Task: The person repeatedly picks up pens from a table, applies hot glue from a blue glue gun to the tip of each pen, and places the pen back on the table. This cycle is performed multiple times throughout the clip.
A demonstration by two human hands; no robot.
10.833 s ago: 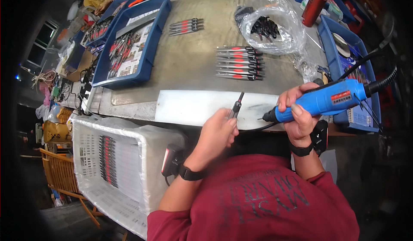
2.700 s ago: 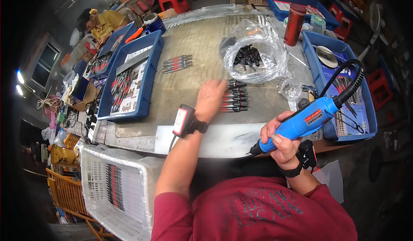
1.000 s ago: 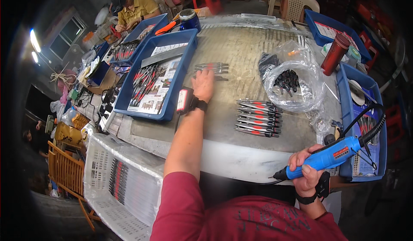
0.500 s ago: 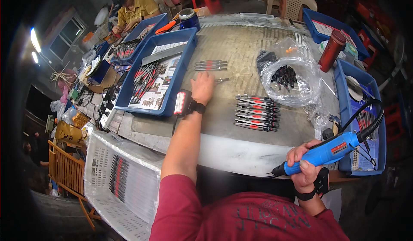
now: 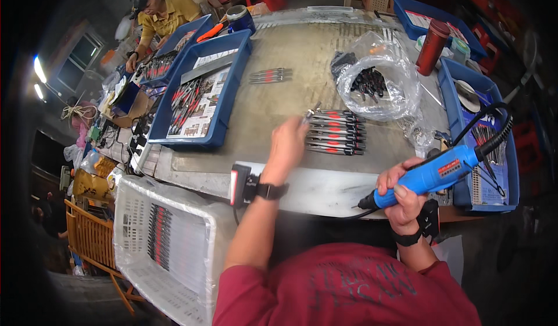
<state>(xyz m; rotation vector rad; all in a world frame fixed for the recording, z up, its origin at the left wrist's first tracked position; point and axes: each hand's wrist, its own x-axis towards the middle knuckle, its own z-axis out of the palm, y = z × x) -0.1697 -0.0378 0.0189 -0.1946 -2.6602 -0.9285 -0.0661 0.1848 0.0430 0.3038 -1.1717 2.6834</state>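
My right hand (image 5: 404,195) is closed around a blue electric screwdriver (image 5: 427,177), its dark tip pointing left over the table's near edge. My left hand (image 5: 289,143), a little blurred, pinches a slim silver-grey pen-like piece (image 5: 313,109), mostly hidden by the fingers. It is just left of a neat stack of red, silver and black pen-like tools (image 5: 336,133). Farther off, a smaller row of the same tools (image 5: 271,76) lies on the table. Loose ones (image 5: 189,102) fill part of a blue tray (image 5: 224,113) on the left.
An open plastic bag of black parts (image 5: 369,84) lies right of centre, near a red cylinder (image 5: 433,47). Another blue tray (image 5: 508,186) stands at the right edge. A white plastic crate (image 5: 131,233) with more tools sits lower left. A person in yellow (image 5: 180,13) works across the table.
My left hand has moved right and nearer, from beside the small row to the stack, carrying the slim piece. The screwdriver stays in my right hand. The whole view has shifted slightly.
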